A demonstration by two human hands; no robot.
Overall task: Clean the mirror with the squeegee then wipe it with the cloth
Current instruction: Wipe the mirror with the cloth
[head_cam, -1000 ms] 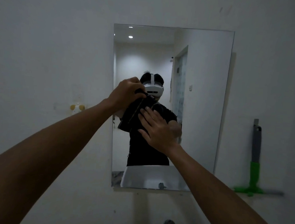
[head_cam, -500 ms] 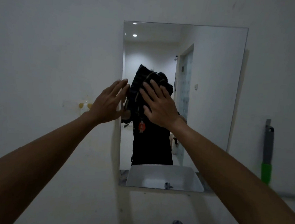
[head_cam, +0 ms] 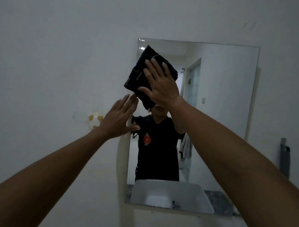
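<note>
We judge this the wiping step: our right hand (head_cam: 161, 87) presses the dark folded cloth (head_cam: 143, 73) flat against the mirror (head_cam: 221, 102) near its upper left corner, fingers spread, palm on the fabric rather than gripping it. Our left hand (head_cam: 118, 119) is open and holds nothing, fingertips at the mirror's left edge by the cloth's lower corner. The squeegee (head_cam: 284, 157) stands against the wall to the right (seemingly done with). Next we would need steady pressure and overlapping passes across and down the glass. The room is dim, walls pale; a sink (head_cam: 167, 194) shows only as a reflection.
</note>
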